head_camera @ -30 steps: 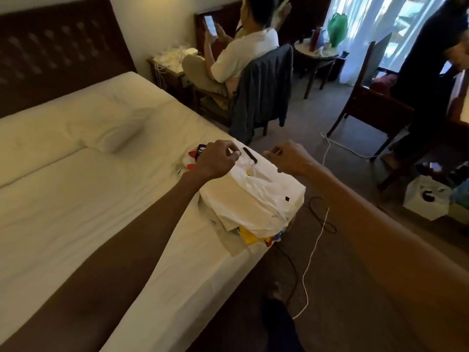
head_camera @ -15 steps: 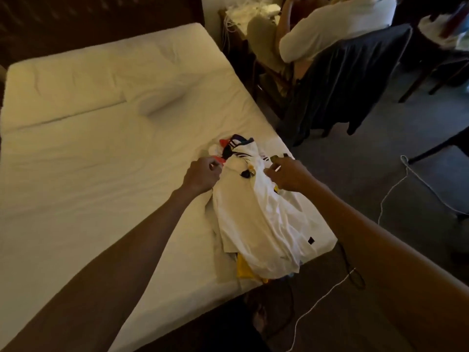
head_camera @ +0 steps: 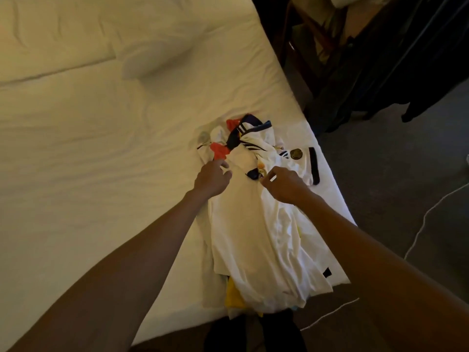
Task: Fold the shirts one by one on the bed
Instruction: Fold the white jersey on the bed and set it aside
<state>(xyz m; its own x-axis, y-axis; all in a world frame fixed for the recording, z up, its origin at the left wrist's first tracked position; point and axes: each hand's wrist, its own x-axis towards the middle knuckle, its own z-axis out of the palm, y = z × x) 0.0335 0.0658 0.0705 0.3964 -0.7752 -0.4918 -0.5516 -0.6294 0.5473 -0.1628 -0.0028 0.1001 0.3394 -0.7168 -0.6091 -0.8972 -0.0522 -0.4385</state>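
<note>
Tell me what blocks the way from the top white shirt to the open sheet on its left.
Nothing visible does. The white shirt tops the pile by the bed's right edge; the sheet left of it is bare.

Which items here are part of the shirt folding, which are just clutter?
In the job:
- white shirt on top of the pile
- yellow shirt under it
- left hand and right hand, both on the white shirt
- bed

Lying about:
- pillow
- white cable on the floor
- dark garment on a chair
</note>
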